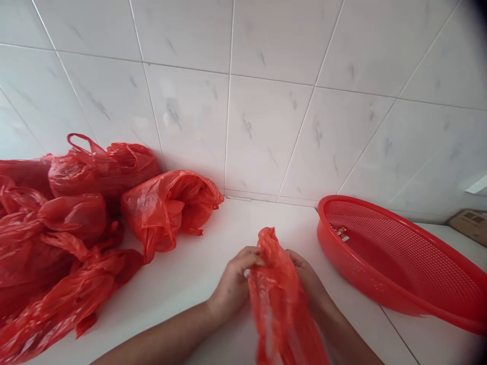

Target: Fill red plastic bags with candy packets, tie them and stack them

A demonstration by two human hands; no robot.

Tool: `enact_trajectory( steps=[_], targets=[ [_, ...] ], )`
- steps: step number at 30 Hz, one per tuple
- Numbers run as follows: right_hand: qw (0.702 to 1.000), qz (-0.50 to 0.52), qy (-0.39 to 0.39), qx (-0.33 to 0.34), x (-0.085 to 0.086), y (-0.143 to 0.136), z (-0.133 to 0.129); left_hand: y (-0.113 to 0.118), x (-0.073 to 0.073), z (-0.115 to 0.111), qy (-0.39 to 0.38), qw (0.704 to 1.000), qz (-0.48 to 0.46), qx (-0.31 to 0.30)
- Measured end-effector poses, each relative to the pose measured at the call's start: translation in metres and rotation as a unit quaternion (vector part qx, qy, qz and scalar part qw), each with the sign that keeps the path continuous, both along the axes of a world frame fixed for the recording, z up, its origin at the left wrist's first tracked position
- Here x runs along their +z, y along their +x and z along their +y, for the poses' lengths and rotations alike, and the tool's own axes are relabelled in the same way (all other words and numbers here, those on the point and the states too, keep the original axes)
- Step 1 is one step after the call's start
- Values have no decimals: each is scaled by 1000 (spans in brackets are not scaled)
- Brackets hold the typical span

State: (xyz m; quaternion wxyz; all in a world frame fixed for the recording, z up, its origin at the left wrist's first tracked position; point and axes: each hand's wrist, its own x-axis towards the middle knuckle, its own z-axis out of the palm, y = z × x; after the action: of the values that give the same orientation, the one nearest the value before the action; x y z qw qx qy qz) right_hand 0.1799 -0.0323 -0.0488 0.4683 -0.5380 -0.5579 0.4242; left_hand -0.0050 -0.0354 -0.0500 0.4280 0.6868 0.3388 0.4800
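Between my two hands hangs a red plastic bag point(279, 299), gathered at its top and trailing down past the bottom edge of the view. My left hand point(236, 279) pinches the bag's upper left side, thumb and fingers closed on the film. On the other side my right hand point(306, 276) grips the bag too, its fingers partly hidden behind the plastic. Whatever the bag may contain cannot be made out.
Several bunched red plastic bags point(72, 218) are heaped at the left, with one crumpled bag point(171, 208) closest to the middle. A red perforated basket point(355, 268) stands at the right. Behind rises a tiled wall point(190, 116); a cardboard box point(470, 225) sits far right.
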Motion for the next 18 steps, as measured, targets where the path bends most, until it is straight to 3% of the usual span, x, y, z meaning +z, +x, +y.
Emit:
enact_trajectory(
  steps=[4,7,10,12,14,15,18],
  targets=[
    [996,74,-45,-30,1,23,14,-22,6,24,-69,985,-122,98],
    [993,94,-30,-64,20,26,11,-32,7,36,-93,972,-165,140],
    [982,-37,92,-163,52,10,-17,-29,4,35,-112,967,-180,143],
    [923,-169,264,-223,71,-6,-43,-24,3,30,-125,965,-185,135],
    [866,-244,397,-181,82,-21,-65,-19,5,24,-140,965,-189,119],
    [856,-268,425,-123,82,-27,-71,-17,6,22,-149,964,-192,108],
    [865,-352,357,37,66,-34,-64,-16,12,18,-185,958,-209,65]
  ],
)
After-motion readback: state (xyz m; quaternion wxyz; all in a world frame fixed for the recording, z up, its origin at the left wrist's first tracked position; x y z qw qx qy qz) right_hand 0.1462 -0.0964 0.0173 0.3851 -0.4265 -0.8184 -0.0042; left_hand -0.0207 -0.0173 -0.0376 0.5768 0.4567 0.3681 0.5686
